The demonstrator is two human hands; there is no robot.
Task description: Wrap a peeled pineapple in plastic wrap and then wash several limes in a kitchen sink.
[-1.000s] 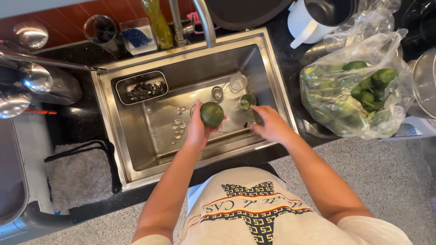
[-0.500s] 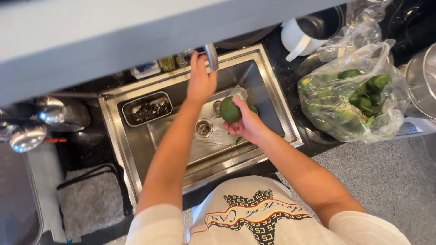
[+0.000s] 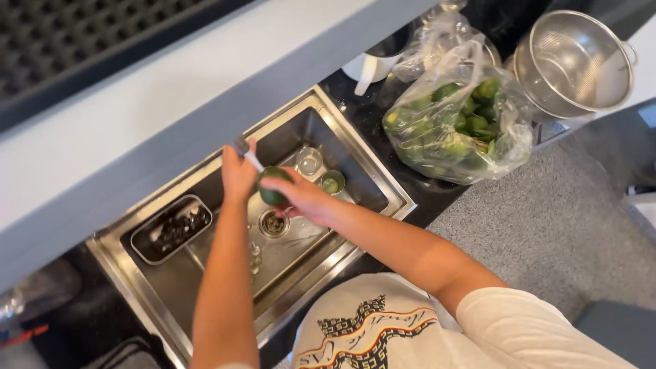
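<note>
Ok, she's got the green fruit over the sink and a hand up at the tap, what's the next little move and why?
Probably turn the fruit under the stream. The right hand holds the green fruit above the sink drain, right at the tap's spout where the left hand rests; only its upper side faces the spout, so rotating would wet the rest.

Green fruit [image 3: 273, 187] now under running water [image 3: 253, 161]

Only 1 view: the head camera looks steeply down from above the person's chest. The sink [image 3: 205, 273] runs slantwise across the centre of the frame, at arm's length. A cabinet underside [image 3: 137, 130] fills the upper left, floor [image 3: 547, 232] the right.
</note>
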